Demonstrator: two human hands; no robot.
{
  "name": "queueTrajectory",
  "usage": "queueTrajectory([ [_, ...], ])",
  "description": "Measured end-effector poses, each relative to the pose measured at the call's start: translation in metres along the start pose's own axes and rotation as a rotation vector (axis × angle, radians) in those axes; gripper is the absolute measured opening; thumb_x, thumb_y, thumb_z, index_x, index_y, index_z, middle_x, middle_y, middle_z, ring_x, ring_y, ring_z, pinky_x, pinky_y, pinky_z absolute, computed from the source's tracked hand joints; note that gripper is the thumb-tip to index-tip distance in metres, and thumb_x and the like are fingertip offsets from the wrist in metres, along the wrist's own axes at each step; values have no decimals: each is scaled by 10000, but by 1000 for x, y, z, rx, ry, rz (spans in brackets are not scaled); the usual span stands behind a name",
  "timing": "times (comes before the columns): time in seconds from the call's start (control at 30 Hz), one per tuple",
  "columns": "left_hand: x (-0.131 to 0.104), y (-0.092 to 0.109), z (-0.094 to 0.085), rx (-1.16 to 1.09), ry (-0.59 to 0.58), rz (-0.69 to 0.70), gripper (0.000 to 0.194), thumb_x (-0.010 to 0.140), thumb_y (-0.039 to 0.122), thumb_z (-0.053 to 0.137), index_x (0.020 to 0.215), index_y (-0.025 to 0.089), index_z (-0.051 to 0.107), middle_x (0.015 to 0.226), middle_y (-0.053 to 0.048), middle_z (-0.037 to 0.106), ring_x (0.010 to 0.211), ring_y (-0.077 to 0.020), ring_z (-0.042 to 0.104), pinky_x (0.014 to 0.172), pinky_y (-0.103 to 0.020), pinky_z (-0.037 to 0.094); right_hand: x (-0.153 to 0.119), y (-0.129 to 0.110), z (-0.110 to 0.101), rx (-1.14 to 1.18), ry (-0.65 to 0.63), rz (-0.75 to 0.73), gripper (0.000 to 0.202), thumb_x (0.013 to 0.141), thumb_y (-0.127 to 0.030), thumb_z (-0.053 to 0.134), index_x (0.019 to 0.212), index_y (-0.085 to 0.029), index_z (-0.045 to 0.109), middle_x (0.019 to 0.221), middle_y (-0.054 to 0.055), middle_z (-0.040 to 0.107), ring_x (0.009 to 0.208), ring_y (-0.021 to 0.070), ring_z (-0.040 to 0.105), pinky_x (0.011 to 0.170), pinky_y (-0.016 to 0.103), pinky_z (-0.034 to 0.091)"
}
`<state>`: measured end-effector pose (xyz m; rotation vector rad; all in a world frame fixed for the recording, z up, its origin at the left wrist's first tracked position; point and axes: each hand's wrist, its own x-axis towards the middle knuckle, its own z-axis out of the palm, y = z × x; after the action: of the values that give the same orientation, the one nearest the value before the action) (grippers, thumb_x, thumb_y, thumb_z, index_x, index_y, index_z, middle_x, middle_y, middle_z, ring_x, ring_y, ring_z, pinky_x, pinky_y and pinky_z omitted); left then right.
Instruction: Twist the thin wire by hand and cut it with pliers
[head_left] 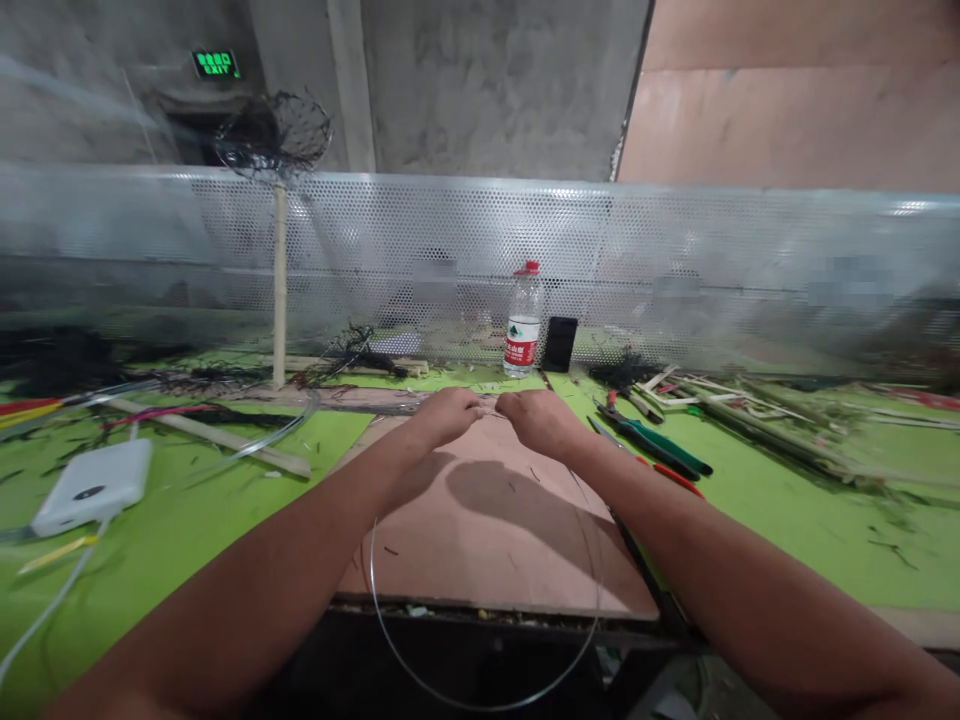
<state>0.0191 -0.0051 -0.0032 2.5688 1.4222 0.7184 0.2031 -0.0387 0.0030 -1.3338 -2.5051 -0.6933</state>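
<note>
My left hand and my right hand come close together over the far part of a pinkish wooden board. Both are closed, fingers pinched on a thin silvery wire. From the hands the wire bows down in a wide loop, hanging past the board's near edge. A short stretch of it shows between the fingertips. The fingertips are partly hidden, so how its ends meet is unclear. Shadows of my arms fall across the board.
Green-handled pliers and a red-handled tool lie right of the board. A water bottle and a black phone stand behind. At left are a white power bank and an upright stick. Bamboo strips lie right.
</note>
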Motion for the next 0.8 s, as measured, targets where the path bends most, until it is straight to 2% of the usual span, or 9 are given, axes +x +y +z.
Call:
queueTrajectory([
  [0.23,1,-2,-4,52,133,-63,242,766,330,478,685,170,640,680,-42,597,647,-153,477,539,-244,247,-2,-16,2,10,2,-45,183,799,-123,429,847,-155,603,762,115,658,670,202,580,562,282,278],
  [0.33,1,-3,-5,4,142,-58,274,774,354,459,670,162,626,659,-35,587,632,-147,474,535,-243,250,-4,-15,2,124,18,-50,184,834,-200,442,835,-159,621,748,108,662,659,188,571,564,275,290],
  [0.4,0,-5,-7,-40,125,-43,289,777,366,452,668,155,616,640,-27,574,610,-140,465,530,-241,254,-6,-10,1,313,84,18,255,857,-339,455,783,-171,631,697,83,653,629,166,553,555,260,301],
  [0.47,0,-6,-8,-86,126,-26,295,777,376,452,689,148,617,641,-22,572,606,-137,461,532,-239,263,-6,1,0,582,230,191,374,856,-464,435,715,-173,623,602,49,615,554,134,511,524,243,305],
  [0.57,-2,-5,-11,-176,148,4,308,782,390,453,708,138,613,635,-15,557,596,-130,445,537,-237,276,-4,24,1,1063,503,472,407,856,-500,410,731,-164,601,523,7,546,438,95,425,451,227,294],
  [0.6,-3,-4,-11,-220,152,21,312,787,394,450,712,136,608,629,-9,543,590,-125,436,537,-236,279,-3,32,4,1222,520,528,367,840,-488,446,753,-163,592,508,-9,524,409,87,400,424,224,282],
  [0.63,-4,-3,-12,-269,152,44,317,793,400,446,716,135,602,621,-3,526,585,-120,425,536,-233,282,-3,39,6,1364,475,581,312,808,-459,510,750,-160,579,497,-22,506,390,79,385,403,219,272],
  [0.7,-6,0,-14,-365,150,92,321,805,410,442,726,136,590,607,11,488,578,-108,404,536,-226,286,-3,46,13,1553,260,652,246,735,-388,625,720,-151,561,498,-31,499,382,64,378,383,206,264],
  [0.8,-7,4,-14,-427,151,135,327,812,421,455,732,134,589,609,17,475,583,-100,394,544,-221,296,-5,39,21,1684,-104,563,263,708,-373,676,737,-131,574,574,-9,543,432,59,439,403,190,321],
])
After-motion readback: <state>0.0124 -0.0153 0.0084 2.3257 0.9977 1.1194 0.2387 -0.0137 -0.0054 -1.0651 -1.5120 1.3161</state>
